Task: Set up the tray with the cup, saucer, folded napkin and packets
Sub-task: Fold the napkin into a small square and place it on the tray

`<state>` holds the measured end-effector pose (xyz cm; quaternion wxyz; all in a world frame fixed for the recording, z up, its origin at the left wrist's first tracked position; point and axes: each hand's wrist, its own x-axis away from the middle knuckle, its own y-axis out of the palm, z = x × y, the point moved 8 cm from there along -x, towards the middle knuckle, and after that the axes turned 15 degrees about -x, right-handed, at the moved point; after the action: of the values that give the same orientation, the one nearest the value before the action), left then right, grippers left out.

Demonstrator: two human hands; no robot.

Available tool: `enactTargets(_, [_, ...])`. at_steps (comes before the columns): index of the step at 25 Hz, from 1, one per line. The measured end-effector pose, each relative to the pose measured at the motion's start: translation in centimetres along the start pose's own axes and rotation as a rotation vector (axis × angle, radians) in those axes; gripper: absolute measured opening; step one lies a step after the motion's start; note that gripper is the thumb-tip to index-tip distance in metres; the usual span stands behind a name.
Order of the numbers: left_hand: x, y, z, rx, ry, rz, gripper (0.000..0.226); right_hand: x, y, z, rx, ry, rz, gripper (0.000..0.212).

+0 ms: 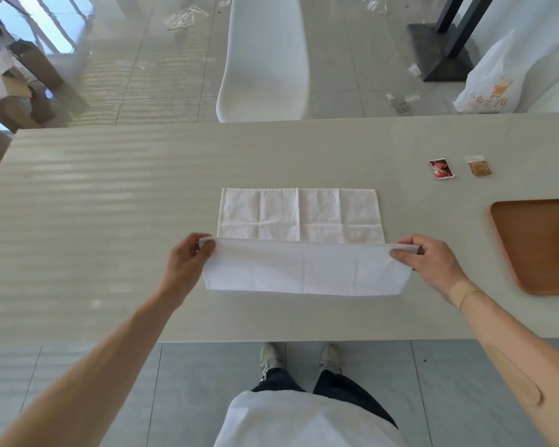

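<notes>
- Pinching the near corners of a white creased cloth napkin, the left hand and the right hand each have thumb and fingers closed on the fabric, one at each end of the raised edge.
- The napkin's near half is lifted and turned over toward the far half, which lies flat on the pale grey table; the fold is only partly made.
- A brown wooden tray with rounded corners sits on the table to the right, well apart from the napkin and cut off by the picture's edge.
- Beyond the tray lie two small packets, just beside each other: a red-and-white packet and a tan packet with a clear top.
- A white moulded chair stands past the table's far edge.
- Something sits on the tray at the picture's edge, too cropped to tell what.
</notes>
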<state>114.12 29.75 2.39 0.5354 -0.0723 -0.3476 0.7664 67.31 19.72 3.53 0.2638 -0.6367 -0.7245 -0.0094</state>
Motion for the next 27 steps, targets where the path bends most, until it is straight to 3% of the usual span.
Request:
enactTargets(5, [-6.0, 0.9, 1.7, 0.096, -0.079, 0.028, 0.017, -6.0, 0.3, -2.7, -0.144, -0.01, 0.105, 0.011])
enactTargets(11, [-13.4, 3.4, 2.0, 0.056, -0.176, 0.06, 0.008, -13.5, 1.3, -2.0, -0.059, 0.021, 0.159, 0.016])
enactTargets(17, [-17.1, 5.3, 0.1, -0.114, -0.287, 0.075, 0.021, -16.9, 2.2, 0.7, 0.02, 0.078, 0.237, 0.015])
enactTargets(22, [-16.8, 5.8, -0.8, -0.198, -0.328, 0.057, 0.035, -17.1, 2.9, 0.9, 0.187, 0.086, 0.236, 0.037])
enactTargets(25, [-14.1, 6.1, 0.0, -0.515, -0.215, 0.094, 0.047, -14.4, 4.0, -0.6, 0.507, -0.07, 0.271, 0.061])
enactTargets(27, [-10.7, 7.9, 2.2, -0.716, 0.088, 0.134, 0.048, -11.4, 7.0, -1.9, 0.662, -0.332, 0.205, 0.059])
